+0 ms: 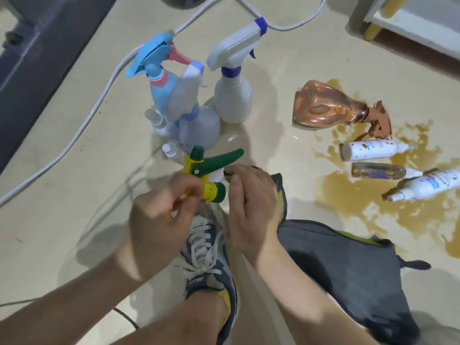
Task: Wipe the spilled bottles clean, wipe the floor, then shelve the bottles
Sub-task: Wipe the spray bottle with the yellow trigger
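Observation:
My left hand (159, 207) grips the yellow and green trigger head of a spray bottle (206, 170), whose body is hidden behind my hands. My right hand (251, 200) holds a dark grey cloth (348, 265) against that bottle. Upright spray bottles stand just beyond: a blue one (159, 88), a pale lilac one (196, 120) and a white one (232, 95). To the right, a copper spray bottle (323, 105), a white bottle (373, 150), a clear bottle (380, 171) and another white bottle (428, 185) lie in a brown spill (361, 202).
A white cable (82, 125) runs across the beige floor on the left. A white shelf unit with yellow legs (398, 18) stands at the top right. My shoe (209, 257) is below my hands. Small clear bottles (169, 150) stand by the upright group.

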Demonstrator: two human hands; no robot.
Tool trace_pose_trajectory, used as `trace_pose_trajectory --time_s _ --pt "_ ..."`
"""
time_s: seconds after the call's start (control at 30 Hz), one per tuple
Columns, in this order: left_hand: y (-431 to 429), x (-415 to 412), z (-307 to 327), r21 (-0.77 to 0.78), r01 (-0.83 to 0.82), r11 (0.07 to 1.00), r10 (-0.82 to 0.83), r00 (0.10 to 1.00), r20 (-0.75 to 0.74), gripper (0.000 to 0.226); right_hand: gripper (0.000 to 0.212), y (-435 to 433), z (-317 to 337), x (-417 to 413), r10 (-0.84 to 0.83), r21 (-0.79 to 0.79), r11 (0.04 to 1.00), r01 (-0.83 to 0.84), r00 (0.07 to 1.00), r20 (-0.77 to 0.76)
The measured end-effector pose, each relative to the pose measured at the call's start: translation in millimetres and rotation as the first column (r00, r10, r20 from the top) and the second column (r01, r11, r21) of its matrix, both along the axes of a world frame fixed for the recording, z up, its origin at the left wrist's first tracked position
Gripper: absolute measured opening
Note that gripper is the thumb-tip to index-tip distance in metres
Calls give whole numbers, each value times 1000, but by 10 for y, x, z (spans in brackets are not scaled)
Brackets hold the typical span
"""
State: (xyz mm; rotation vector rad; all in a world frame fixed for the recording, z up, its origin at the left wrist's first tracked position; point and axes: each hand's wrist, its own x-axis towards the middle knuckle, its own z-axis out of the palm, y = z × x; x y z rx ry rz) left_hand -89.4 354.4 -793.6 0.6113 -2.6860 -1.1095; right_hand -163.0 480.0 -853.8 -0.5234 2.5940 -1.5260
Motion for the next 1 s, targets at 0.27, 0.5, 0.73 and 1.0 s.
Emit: trace_pose_trajectory --time_s 0.27,0.5,0.73,1.0 --pt "12 -48 21 89 -67 994 65 997 28 23 34 504 -617 -416 -116 103 992 79 894 433" --pt "104 -76 56 115 -44 992 47 999 -23 19 37 112 -89 -1 114 102 990 -97 977 -181" --pt "-3 -274 105 399 -152 904 118 987 109 18 72 255 -114 -69 393 278 892 -356 915 -89" --pt "143 -427 142 341 -200 919 169 979 118 18 53 370 -202 -756 113 41 984 -175 780 616"
